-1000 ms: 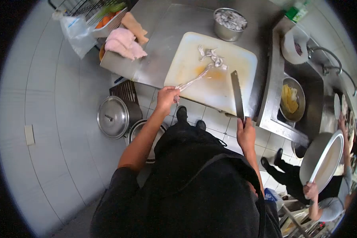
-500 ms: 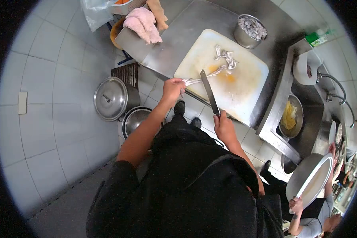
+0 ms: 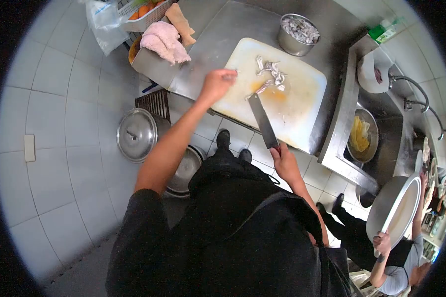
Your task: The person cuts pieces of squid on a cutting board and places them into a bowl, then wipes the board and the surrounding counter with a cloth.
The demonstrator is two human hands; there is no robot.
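A white cutting board [image 3: 297, 109] with yellow stains lies on the steel counter. Strips of pale, silvery flesh [image 3: 272, 74] are on its upper middle. My right hand [image 3: 286, 162] grips the handle of a knife [image 3: 264, 123], whose tip is close to the lower end of the strips. Over the board's left edge is my left hand [image 3: 219, 85], blurred, its fingers drawn together; whether anything is between them is too small to tell. A steel pot [image 3: 287, 45] of similar grey pieces stands behind the board.
A pink cloth [image 3: 164, 42] and a basket [image 3: 146, 19] with orange items are at the upper left. Right of the board is a sink [image 3: 381, 119] with a bowl of yellow food. Lidded pot [image 3: 134, 134] stands left; another person holds a large basin [image 3: 389, 213].
My left hand has moved up and let go of the strip's end, which now lies shorter on the board. The knife tip remains near the strips. The other person's basin has shifted slightly.
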